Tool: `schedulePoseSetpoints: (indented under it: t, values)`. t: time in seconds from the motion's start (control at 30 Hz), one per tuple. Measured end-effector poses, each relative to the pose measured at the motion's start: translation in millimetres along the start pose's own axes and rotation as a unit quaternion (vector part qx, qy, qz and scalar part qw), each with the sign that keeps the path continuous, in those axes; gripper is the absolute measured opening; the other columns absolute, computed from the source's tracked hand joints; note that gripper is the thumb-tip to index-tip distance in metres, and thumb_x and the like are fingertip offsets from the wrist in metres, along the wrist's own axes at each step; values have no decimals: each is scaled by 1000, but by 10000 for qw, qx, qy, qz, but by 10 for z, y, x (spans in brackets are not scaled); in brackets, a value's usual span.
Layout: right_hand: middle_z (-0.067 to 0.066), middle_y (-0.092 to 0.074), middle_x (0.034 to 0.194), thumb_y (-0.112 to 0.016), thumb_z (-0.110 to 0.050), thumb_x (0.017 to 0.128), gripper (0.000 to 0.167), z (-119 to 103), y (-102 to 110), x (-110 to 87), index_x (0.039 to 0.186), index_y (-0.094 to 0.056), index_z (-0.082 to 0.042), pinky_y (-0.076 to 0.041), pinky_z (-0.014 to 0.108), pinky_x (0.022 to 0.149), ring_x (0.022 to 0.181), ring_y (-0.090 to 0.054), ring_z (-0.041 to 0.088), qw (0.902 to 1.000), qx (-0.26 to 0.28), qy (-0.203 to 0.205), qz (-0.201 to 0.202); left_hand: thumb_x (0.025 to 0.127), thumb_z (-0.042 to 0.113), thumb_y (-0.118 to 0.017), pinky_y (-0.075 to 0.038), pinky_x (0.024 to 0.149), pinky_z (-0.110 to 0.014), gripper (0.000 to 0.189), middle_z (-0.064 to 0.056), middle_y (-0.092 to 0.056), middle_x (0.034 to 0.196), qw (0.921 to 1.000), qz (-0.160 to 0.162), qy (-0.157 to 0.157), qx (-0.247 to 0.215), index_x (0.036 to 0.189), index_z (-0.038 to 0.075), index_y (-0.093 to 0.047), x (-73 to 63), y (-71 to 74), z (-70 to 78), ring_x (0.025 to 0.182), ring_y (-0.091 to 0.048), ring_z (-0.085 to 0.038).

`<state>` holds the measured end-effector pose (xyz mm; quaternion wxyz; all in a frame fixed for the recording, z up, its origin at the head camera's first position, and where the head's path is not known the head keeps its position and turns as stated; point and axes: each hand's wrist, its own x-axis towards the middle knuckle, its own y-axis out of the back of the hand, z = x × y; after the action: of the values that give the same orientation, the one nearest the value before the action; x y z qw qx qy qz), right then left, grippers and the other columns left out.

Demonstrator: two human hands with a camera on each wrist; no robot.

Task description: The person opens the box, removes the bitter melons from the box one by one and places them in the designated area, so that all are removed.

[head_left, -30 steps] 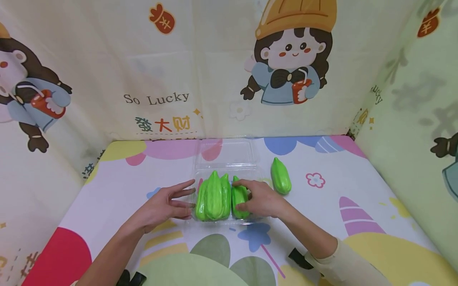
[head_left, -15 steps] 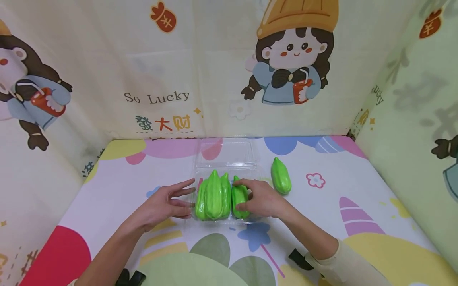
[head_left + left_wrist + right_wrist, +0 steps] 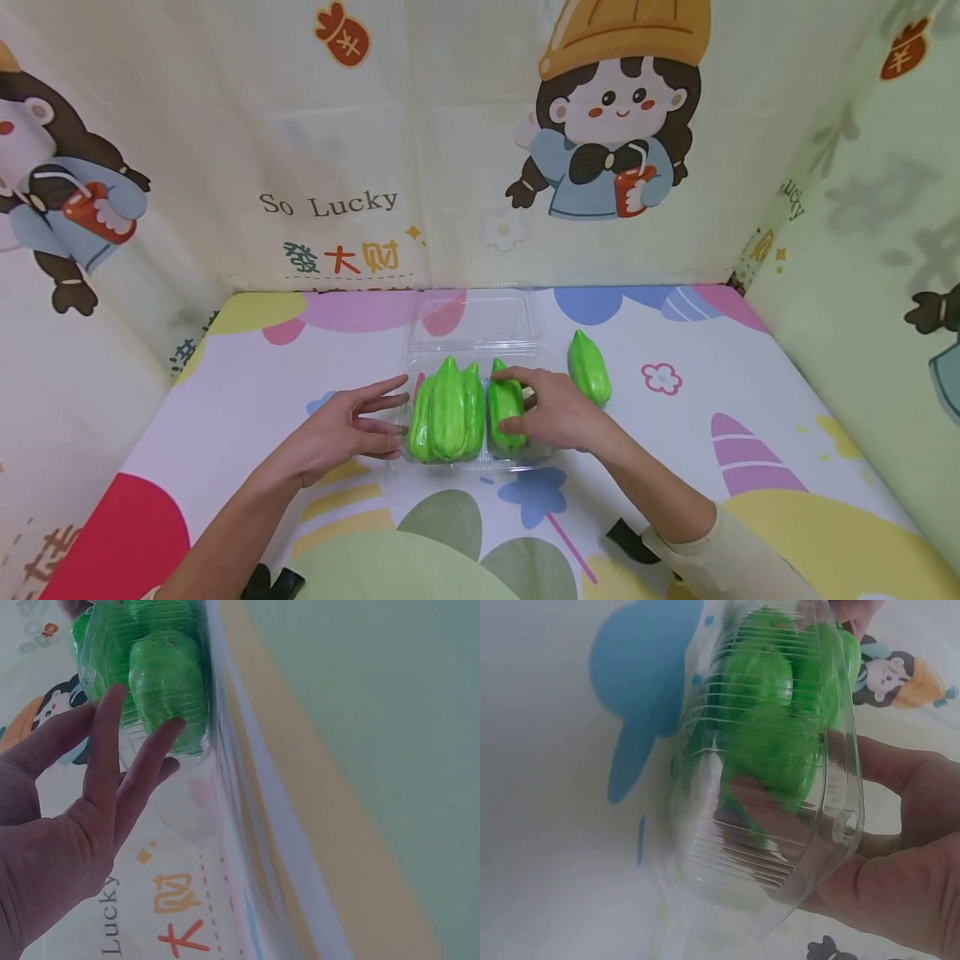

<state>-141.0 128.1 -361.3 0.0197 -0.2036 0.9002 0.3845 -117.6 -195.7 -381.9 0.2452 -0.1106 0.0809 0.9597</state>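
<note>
An opened clear plastic clamshell box [image 3: 468, 468] holds several glossy green, pointed, faintly ribbed toy fruits [image 3: 449, 417], packed together on its left side. My right hand [image 3: 558, 410] pinches another green fruit [image 3: 506, 410] between fingers and thumb in the right part of the box, with a narrow gap between it and the others. The right wrist view shows those fingers through the clear wall [image 3: 844, 825]. Spread and fairly straight, the fingers of my left hand [image 3: 351, 429] touch the box's left wall; the left wrist view shows the fingertips against the plastic [image 3: 94, 656].
One more green fruit [image 3: 589, 368] lies on the patterned tablecloth [image 3: 645, 450] to the right of the box. The clear lid [image 3: 474, 321] lies folded back behind the box. Printed curtains [image 3: 450, 150] enclose the table at the back and sides.
My right hand and the green fruit it pinches have shifted slightly up and to the right within the box. The left hand and the box have stayed in place.
</note>
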Motion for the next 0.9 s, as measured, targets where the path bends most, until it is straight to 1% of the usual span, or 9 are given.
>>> schedulePoseSetpoints:
  t: [0.27, 0.5, 0.67, 0.9]
  values:
    - [11, -67, 135, -87, -21, 82, 63, 20, 22, -32, 141, -65, -25, -60, 34, 74, 111, -72, 31, 9998, 179, 85, 27, 92, -2, -74, -63, 87, -43, 87, -30, -33, 165, 10000, 20, 49, -6, 165, 9, -28, -6, -10, 8, 110, -73, -34]
    - [4, -65, 140, -87, -21, 82, 62, 43, 67, -57, 140, -66, -28, -60, 34, 75, 112, -70, 29, 9986, 425, 293, 102, 92, -2, -74, -64, 87, -42, 87, -30, -33, 164, 10000, 58, 49, 39, 165, 9, -29, -11, -17, 20, 111, -72, -34]
    - [1, -64, 143, -87, -21, 82, 62, 35, 109, -81, 140, -66, -30, -60, 33, 75, 115, -69, 29, 9978, 551, 342, 114, 92, -2, -74, -63, 88, -42, 87, -31, -32, 164, 10000, 63, 38, -12, 165, 8, -29, -14, -21, 21, 112, -72, -35]
    - [0, -63, 145, -87, -21, 83, 61, 82, 150, -95, 140, -66, -28, -61, 35, 80, 114, -70, 28, 9961, 731, 461, 156, 92, -3, -73, -64, 87, -42, 85, -31, -33, 164, 10000, 73, 24, -20, 165, 8, -30, -6, -20, 13, 109, -73, -34]
